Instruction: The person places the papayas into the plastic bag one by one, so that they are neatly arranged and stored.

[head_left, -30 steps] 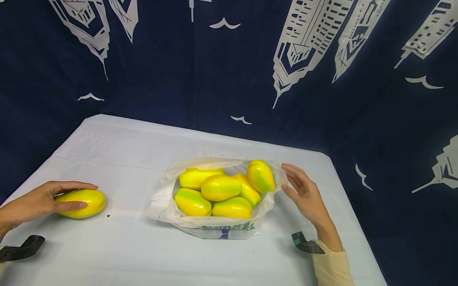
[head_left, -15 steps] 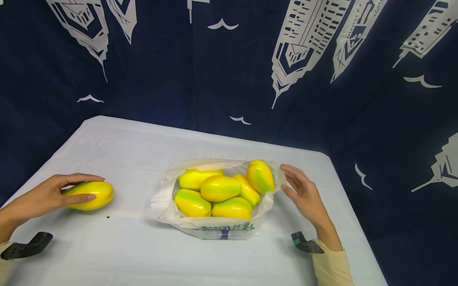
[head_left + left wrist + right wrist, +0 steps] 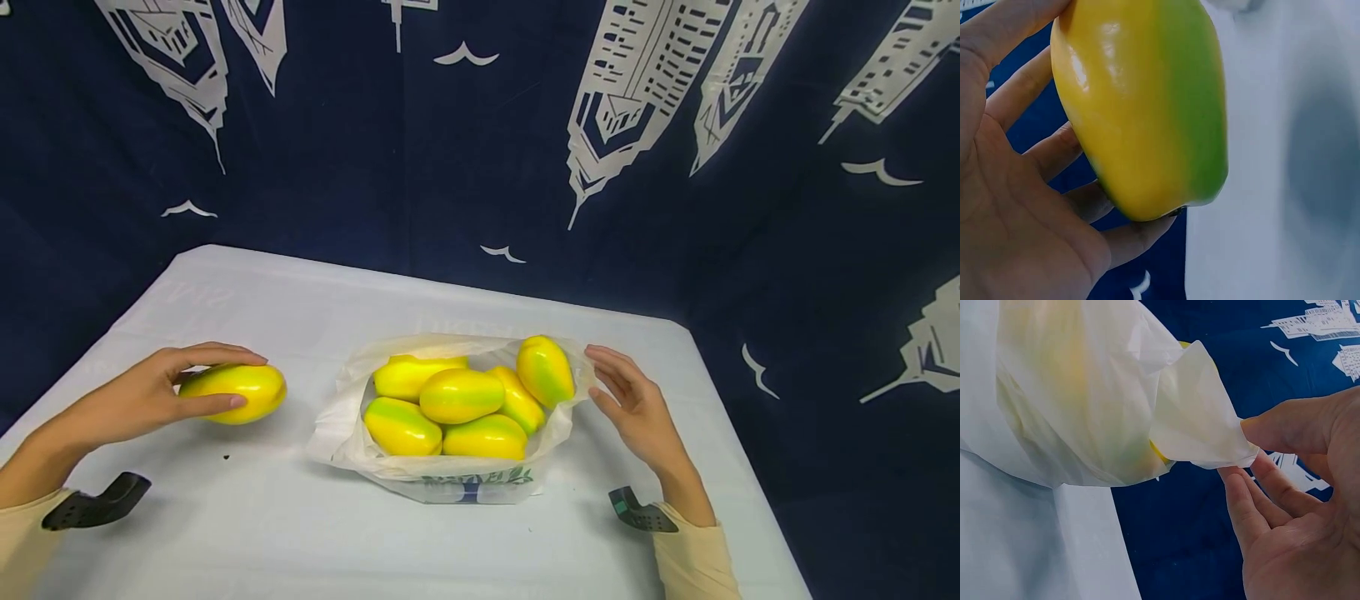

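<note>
My left hand (image 3: 153, 396) grips a glossy yellow mango (image 3: 255, 387) with a green patch, thumb on the near side and fingers over the far side. The left wrist view shows the mango's (image 3: 1141, 112) dark stem end close to a fingertip, and its shadow lies apart on the cloth. A white plastic bag (image 3: 390, 477) sits mid-table, its mouth spread wide around several similar mangoes (image 3: 461, 395). At the bag's right side, my right hand (image 3: 637, 408) pinches the rim between thumb and fingers; this bag edge (image 3: 1210, 425) shows in the right wrist view.
White cloth covers the table (image 3: 337, 550). Behind it hangs a dark blue curtain (image 3: 337, 167) with white building prints. One mango (image 3: 546, 371) rests high against the bag's right rim. A tiny dark speck (image 3: 226, 457) lies on the cloth near the left hand.
My left hand has carried the mango rightward and slightly up in the head view, closer to the bag. The right hand and the bag have stayed in place.
</note>
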Available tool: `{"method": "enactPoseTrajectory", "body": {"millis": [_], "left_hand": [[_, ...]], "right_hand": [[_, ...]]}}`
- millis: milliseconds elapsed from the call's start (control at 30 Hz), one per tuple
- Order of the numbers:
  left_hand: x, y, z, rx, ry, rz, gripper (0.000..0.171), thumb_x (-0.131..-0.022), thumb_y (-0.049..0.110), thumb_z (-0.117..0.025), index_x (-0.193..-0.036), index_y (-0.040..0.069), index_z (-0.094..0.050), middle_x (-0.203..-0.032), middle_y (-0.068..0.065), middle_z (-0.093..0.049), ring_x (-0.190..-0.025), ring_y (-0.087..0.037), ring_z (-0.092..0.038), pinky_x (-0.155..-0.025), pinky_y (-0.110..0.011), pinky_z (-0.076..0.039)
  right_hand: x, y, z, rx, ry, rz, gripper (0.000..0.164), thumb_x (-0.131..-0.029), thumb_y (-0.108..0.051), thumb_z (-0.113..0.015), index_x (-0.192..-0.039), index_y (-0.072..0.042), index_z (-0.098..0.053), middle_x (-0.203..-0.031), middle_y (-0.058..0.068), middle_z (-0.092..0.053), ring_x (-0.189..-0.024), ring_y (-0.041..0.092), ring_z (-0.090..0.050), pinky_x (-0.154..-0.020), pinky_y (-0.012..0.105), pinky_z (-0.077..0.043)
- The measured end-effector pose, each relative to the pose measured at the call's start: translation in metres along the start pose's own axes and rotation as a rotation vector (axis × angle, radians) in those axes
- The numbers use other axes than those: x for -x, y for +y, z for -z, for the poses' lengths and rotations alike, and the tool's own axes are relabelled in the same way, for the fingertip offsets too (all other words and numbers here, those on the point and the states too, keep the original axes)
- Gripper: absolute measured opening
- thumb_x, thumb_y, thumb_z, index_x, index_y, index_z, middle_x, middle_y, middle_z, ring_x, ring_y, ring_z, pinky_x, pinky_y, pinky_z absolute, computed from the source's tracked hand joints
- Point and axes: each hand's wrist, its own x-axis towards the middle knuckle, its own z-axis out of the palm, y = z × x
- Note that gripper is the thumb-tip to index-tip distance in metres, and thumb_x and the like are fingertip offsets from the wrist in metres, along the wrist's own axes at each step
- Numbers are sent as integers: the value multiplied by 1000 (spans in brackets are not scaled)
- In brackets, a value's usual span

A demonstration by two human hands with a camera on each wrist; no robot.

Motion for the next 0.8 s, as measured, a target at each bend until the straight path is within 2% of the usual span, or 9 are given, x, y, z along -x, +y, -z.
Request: {"method": "enactPoseTrajectory", "body": {"millis": [300,500,633,800], "left_hand": [[-20,43,-8,50,-33,-82,44,-89,31,-77,-131,36,-63,-133,11,-61,-118,4,-51,-94,-8,-42],[-40,70,-24,85,-57,-115,44,-88,36,-77,-130,39,-63,-137,10,-59,-126,-12,-53,-100,-14,-45],[-56,88,-39,123,-94,-176,43,-88,36,-77,-129,35,-65,-138,7,-59,-130,-21,-53,-105,-27,-48],[-76,116,-53,152,-149,-281,44,-87,33,-79,-129,31,-67,-136,10,-60,-129,-18,-54,-106,-44,-49]], "right_hand": [[0,1,0,24,3,6,45,-96,7,-60,-139,-4,-56,-150,13,-46,-138,1,-42,-112,15,-36],[-1,0,1,50,11,-2,43,-96,5,-60,-138,-5,-59,-149,12,-47,-137,0,-42,-111,14,-37],[-1,1,1,49,15,3,43,-96,5,-60,-137,-5,-59,-148,12,-48,-137,1,-43,-111,16,-37],[-1,2,1,58,22,19,43,-96,6,-60,-137,-5,-59,-147,12,-49,-136,0,-44,-112,19,-38]]}}
